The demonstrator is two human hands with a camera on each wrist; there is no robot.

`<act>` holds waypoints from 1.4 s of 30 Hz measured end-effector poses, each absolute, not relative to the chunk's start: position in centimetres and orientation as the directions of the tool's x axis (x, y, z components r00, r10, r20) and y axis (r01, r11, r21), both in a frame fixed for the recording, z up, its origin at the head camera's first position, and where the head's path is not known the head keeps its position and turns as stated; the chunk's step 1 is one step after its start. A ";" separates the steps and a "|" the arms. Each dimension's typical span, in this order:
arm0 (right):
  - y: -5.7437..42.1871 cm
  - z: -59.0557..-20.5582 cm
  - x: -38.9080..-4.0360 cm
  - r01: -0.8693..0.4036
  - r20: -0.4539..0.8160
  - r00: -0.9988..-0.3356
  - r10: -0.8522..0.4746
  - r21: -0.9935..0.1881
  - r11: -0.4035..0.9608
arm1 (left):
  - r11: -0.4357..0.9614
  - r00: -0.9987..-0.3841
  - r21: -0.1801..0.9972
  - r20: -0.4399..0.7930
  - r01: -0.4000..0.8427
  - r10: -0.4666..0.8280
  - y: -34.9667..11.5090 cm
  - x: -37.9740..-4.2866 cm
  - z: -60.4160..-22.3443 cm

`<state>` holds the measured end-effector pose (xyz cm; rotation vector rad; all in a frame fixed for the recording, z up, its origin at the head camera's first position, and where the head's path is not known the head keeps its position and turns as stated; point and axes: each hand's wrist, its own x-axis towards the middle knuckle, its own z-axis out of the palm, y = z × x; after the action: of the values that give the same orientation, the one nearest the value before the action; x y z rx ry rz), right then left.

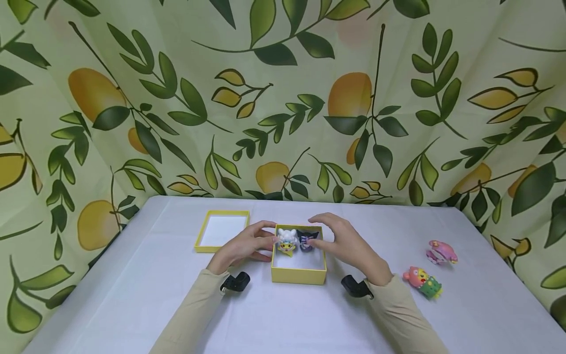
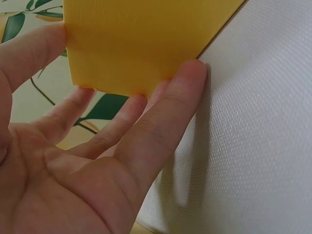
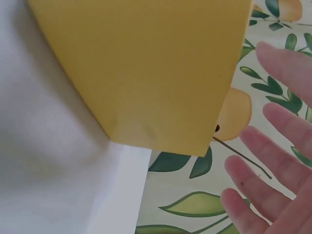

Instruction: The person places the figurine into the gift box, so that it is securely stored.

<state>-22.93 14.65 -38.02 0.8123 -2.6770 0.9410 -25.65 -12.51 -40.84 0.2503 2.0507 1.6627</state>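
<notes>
A yellow box [image 1: 298, 275] with a white inside stands without its lid on the table in front of me. Inside, at the far side, lie two small toy figures: one with a white hood and yellow body [image 1: 287, 240], the other dark with a black hood [image 1: 306, 241]. My left hand [image 1: 245, 246] is at the box's left side; in the left wrist view its fairly straight fingertips [image 2: 190, 73] touch the yellow wall. Above the right wall is my right hand [image 1: 347, 243], fingers spread, its thumb tip overlapping the dark figure in the head view.
The shallow yellow-rimmed lid [image 1: 245, 216] lies behind my left hand, white inside up. Two more toy figures, one pink [image 1: 442, 251] and one pink and green [image 1: 423, 282], lie on the white table [image 1: 283, 324] to the right. A leaf-patterned curtain [image 1: 283, 132] hangs behind.
</notes>
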 end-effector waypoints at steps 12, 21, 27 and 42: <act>17.0 -37.0 -21.2 -0.526 0.308 -0.850 -0.427 -0.523 0.670 | 0.234 -0.866 0.959 -0.248 -0.158 0.434 -12.7 -25.6 -40.8; 19.3 -36.9 -20.2 -0.480 0.269 -0.877 -0.398 -0.512 0.712 | 0.229 -0.866 0.962 -0.241 -0.151 0.439 -12.8 -25.6 -41.0; 20.7 -36.9 -19.7 -0.453 0.255 -0.892 -0.374 -0.502 0.737 | 0.234 -0.864 0.962 -0.236 -0.142 0.444 -12.7 -25.6 -40.9; 23.7 -36.8 -19.0 -0.428 0.248 -0.904 -0.350 -0.499 0.753 | 0.239 -0.860 0.961 -0.238 -0.141 0.451 -12.6 -25.6 -40.7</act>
<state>-18.98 23.66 -36.77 0.6270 -2.8100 0.8515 -25.57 -12.64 -40.72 0.2828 2.0451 1.6621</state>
